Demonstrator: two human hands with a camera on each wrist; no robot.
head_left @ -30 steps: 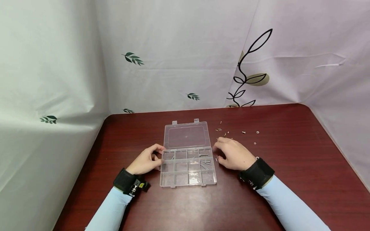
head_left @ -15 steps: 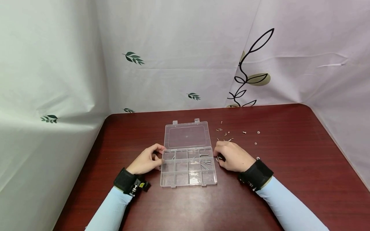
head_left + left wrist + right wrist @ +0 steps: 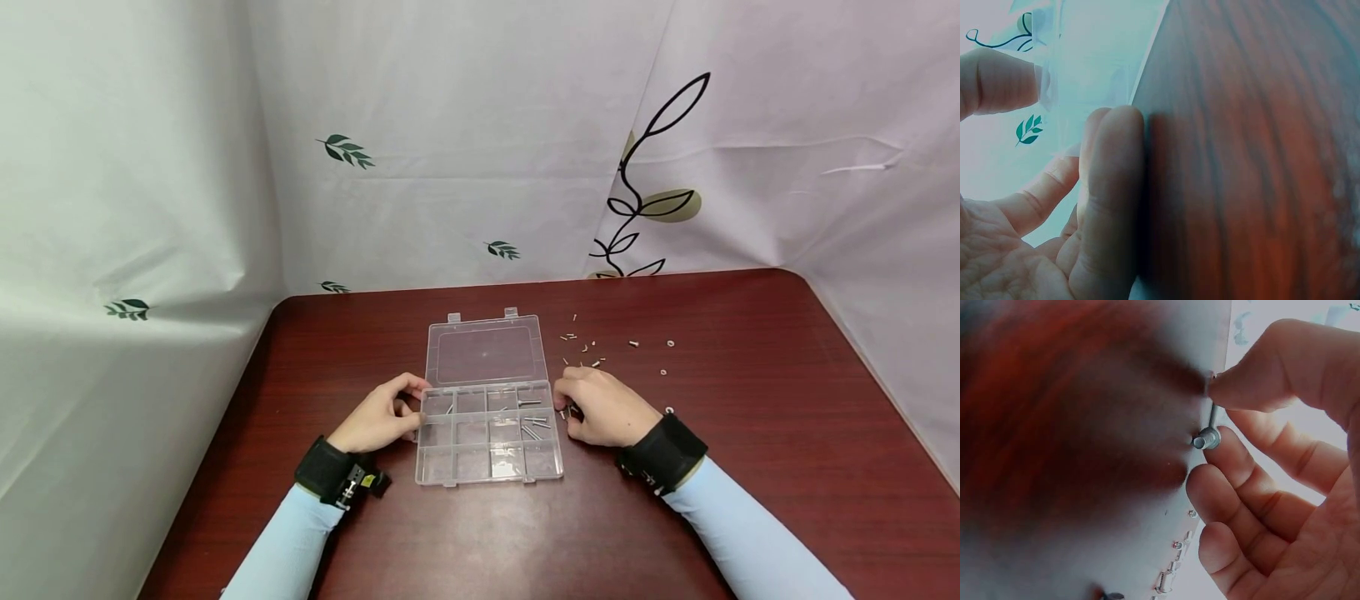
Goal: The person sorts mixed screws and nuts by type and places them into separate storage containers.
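A clear plastic compartment box [image 3: 471, 457] lies on the table with its lid [image 3: 483, 354] folded back. Several screws [image 3: 536, 420] rest in its right-hand compartments. My left hand [image 3: 375, 421] holds the box by its left wall, thumb near the rim and fingers along the side. Beside the right wall, my right hand [image 3: 609, 408] is low over the tabletop. In the right wrist view its thumb and fingers pinch a small metal screw [image 3: 1207, 439], the thumb at one end and the fingertips by the head.
Beyond the right hand, small loose screws [image 3: 567, 337] are scattered over the dark red table [image 3: 757, 400]. Farther right lie another screw [image 3: 633, 344] and a few washers [image 3: 671, 343]. A pale leaf-printed cloth [image 3: 450, 167] hangs behind the table.
The right hand has drawn slightly toward the person, its thumb and fingers now around a screw beside the box. The left hand and box have stayed put.
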